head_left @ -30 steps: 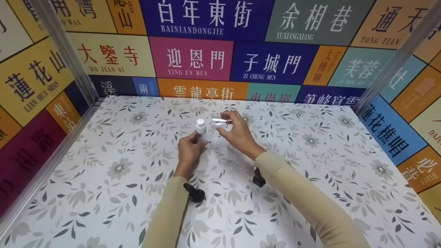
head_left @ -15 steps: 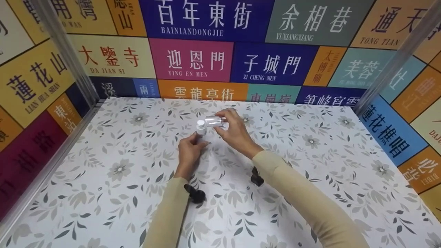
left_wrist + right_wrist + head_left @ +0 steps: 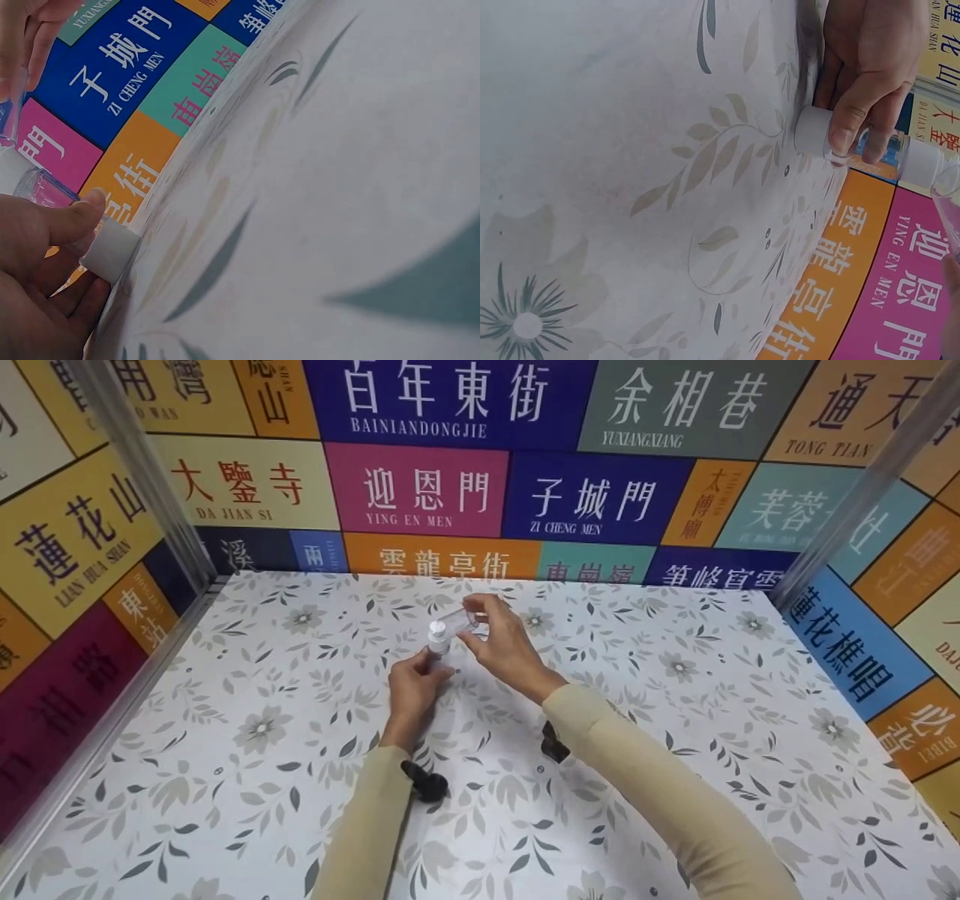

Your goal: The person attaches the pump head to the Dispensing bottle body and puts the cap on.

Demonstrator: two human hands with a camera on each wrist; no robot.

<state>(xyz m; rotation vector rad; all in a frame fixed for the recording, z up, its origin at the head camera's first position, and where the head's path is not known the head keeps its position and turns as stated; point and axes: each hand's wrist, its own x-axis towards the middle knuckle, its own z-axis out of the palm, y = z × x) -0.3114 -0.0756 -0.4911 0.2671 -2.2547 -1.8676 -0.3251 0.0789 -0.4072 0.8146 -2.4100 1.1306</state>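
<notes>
A small bottle [image 3: 437, 641] with a clear body, a white top [image 3: 921, 161] and a white base [image 3: 111, 249] stands upright on the table. My left hand [image 3: 411, 690] grips its body between thumb and fingers, low near the tabletop. A clear plastic cylinder [image 3: 459, 621] slants down to the left, its near end at the bottle's white top. My right hand [image 3: 506, 645] pinches the cylinder's far end between thumb and fingers. Whether the cylinder is open at the end cannot be told. In the right wrist view only a sliver of the right hand [image 3: 952, 289] shows at the edge.
The table [image 3: 262, 810] wears a white cover printed with grey flowers and leaves. Colourful sign-covered panels [image 3: 420, 487] stand along its back and sides, with metal posts [image 3: 150, 480] at the corners. Black wrist cameras [image 3: 427, 784] hang from the sleeves.
My right hand has moved left with the clear cylinder, which has gone from beside the bottle to its white top and now tilts more. The left hand and the bottle have stayed in place.
</notes>
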